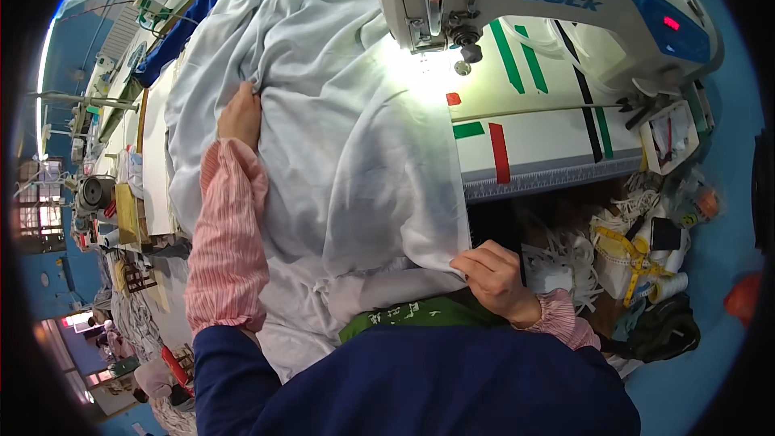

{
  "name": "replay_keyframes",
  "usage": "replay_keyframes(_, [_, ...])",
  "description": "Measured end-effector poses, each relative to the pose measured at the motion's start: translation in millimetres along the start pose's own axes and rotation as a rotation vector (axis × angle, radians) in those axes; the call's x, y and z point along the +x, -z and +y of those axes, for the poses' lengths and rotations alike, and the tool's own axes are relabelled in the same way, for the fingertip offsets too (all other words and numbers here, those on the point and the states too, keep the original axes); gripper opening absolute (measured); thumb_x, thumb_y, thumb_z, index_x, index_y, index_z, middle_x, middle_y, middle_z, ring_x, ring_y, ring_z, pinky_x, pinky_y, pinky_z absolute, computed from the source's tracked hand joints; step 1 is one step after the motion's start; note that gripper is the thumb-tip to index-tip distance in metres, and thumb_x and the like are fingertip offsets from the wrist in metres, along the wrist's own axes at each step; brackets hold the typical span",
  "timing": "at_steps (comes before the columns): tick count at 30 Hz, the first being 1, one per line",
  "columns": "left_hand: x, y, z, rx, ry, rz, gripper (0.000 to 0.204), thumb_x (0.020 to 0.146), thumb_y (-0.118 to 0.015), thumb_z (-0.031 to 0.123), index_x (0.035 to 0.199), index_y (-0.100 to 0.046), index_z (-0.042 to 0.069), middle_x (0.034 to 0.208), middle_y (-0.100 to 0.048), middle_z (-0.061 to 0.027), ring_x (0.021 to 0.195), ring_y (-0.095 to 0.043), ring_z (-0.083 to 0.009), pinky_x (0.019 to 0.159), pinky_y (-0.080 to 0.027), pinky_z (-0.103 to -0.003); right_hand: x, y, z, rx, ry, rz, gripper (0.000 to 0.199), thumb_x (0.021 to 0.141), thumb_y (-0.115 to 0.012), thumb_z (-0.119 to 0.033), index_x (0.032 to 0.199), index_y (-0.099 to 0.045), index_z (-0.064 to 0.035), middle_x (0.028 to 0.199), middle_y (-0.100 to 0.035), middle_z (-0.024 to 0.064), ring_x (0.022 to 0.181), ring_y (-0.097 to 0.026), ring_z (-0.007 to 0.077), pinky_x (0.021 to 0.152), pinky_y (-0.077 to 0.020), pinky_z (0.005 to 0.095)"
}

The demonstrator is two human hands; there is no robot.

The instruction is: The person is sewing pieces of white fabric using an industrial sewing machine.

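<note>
A large pale grey-white fabric (347, 153) lies in loose folds over the sewing table and hangs down toward my lap. My left hand (240, 115) is closed on a bunched fold at the fabric's left part. At the near right corner, my right hand (492, 276) pinches the fabric's raw edge between thumb and fingers. Ahead stands a white and blue sewing machine (517, 0); its lamp lights the cloth's right edge beside the needle area (440, 64). Whether the cloth is under the presser foot is lost in the glare.
Green, red and black tape strips (500, 153) mark the white table, with a ruler (557, 182) along its front edge. To the right, a box (672, 137) holds small tools. Below it are a yellow tape measure (626, 254), thread spools (668, 287) and white strips (565, 262).
</note>
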State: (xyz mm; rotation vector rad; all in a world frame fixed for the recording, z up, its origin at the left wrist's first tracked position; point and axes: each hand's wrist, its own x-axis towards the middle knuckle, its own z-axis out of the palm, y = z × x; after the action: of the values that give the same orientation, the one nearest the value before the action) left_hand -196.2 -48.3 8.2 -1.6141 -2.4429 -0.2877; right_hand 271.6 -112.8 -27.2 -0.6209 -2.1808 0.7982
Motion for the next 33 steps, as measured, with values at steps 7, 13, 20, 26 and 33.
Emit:
replay_keyframes(7, [94,-31,-45,0.0,-0.112,-0.002,0.021,0.093,-0.049,0.021,0.11,-0.054,0.011,0.098,-0.066,-0.0239,0.093,-0.062,-0.0442,0.079,-0.048,-0.051,37,4,18,-0.064,0.02,-0.015,0.028,0.06,-0.067,0.005,0.086,-0.068,-0.003,0.081,-0.064,0.0044,0.066,-0.058,0.0202,0.055,-0.0485,0.03])
replay_keyframes(13, [182,-54,-65,0.086,-0.178,-0.07,0.022,0.094,-0.049,0.022,0.113,-0.051,0.011,0.103,-0.065,-0.0235,0.096,-0.061,-0.0437,0.08,-0.048,-0.05,72,6,22,-0.145,0.052,0.009,0.024,0.063,-0.067,0.001,0.086,-0.068,-0.0051,0.079,-0.063,0.0025,0.065,-0.057,0.0177,0.054,-0.0474,0.0286])
replay_keyframes(20, [260,-78,-66,0.125,-0.312,-0.104,0.022,0.097,-0.045,0.022,0.116,-0.047,0.009,0.107,-0.065,-0.0231,0.101,-0.061,-0.0422,0.083,-0.049,-0.048,111,9,28,-0.189,-0.006,-0.03,0.024,0.063,-0.067,0.002,0.085,-0.069,-0.0069,0.077,-0.062,0.002,0.063,-0.057,0.0197,0.054,-0.0467,0.0293])
replay_keyframes(26, [306,-82,-52,0.173,-0.208,-0.168,0.02,0.097,-0.043,0.021,0.112,-0.045,0.007,0.108,-0.065,-0.0243,0.103,-0.061,-0.0436,0.085,-0.049,-0.048,145,6,42,-0.252,0.04,0.042,0.019,0.066,-0.064,-0.002,0.084,-0.065,-0.0056,0.076,-0.06,0.0022,0.062,-0.056,0.0175,0.053,-0.0464,0.0285])
replay_keyframes(33, [341,-89,-39,0.215,-0.152,-0.171,0.032,0.096,-0.046,0.028,0.121,-0.04,0.009,0.118,-0.061,-0.0222,0.11,-0.057,-0.0412,0.091,-0.046,-0.045,170,11,63,-0.226,-0.026,-0.092,0.017,0.073,-0.063,-0.002,0.089,-0.065,-0.0074,0.075,-0.061,0.0038,0.066,-0.06,0.0205,0.055,-0.0462,0.0311])
